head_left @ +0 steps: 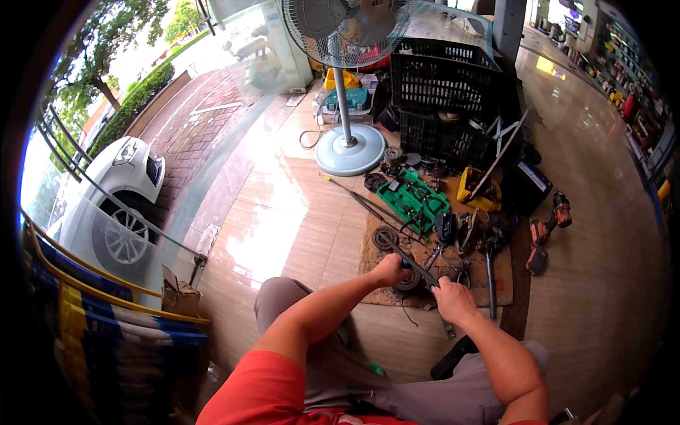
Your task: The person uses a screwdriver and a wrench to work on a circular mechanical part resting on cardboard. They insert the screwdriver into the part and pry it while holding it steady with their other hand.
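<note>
My left hand [389, 270] is closed on a tool with a blue handle [406, 263], over a round metal part [408, 282] on the stained cardboard [375, 294]. My right hand [455, 303] is closed around the lower end of a long dark bar [415, 265], which slants up toward a ring-shaped part [384, 237]. Pliers and other metal tools [460, 273] lie just past my hands, partly hidden by the bar. A long metal tube [491, 290] lies to the right of my right hand.
A standing fan [333, 156], black crates [443, 74], an open green tool case [411, 202], a yellow box [478, 189] and a cordless drill [559, 209] stand or lie ahead. Glass panels are at left, a white car [127, 184] outside; stocked shelves [623, 85] at right.
</note>
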`<action>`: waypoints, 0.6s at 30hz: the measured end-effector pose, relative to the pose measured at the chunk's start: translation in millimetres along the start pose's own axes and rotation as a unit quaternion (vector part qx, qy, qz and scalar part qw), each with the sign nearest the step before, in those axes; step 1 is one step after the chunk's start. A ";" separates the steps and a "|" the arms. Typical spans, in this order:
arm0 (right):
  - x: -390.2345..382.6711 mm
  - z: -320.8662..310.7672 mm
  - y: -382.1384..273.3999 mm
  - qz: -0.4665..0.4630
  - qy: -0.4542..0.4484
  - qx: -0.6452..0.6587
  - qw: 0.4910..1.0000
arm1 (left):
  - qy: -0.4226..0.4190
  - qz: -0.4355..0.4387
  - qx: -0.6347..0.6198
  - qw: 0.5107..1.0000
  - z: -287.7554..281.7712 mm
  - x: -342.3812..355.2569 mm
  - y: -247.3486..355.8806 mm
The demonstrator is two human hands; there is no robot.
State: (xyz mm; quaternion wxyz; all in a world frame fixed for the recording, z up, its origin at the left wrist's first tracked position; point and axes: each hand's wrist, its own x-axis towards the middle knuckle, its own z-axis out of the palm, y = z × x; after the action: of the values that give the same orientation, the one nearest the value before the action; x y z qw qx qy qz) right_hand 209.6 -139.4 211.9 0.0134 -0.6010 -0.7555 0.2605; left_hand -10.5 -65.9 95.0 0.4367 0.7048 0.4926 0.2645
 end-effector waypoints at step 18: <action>1.8 4.3 6.6 -0.002 0.044 0.027 0.999 | 0.001 -0.016 0.010 1.000 0.6 0.5 -5.2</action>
State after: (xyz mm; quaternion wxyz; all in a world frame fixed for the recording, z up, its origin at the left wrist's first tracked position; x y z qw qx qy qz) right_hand 213.6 -138.4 204.9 0.0636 -0.6097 -0.7483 0.2536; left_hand -12.2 -64.9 90.1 0.4330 0.7008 0.5070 0.2535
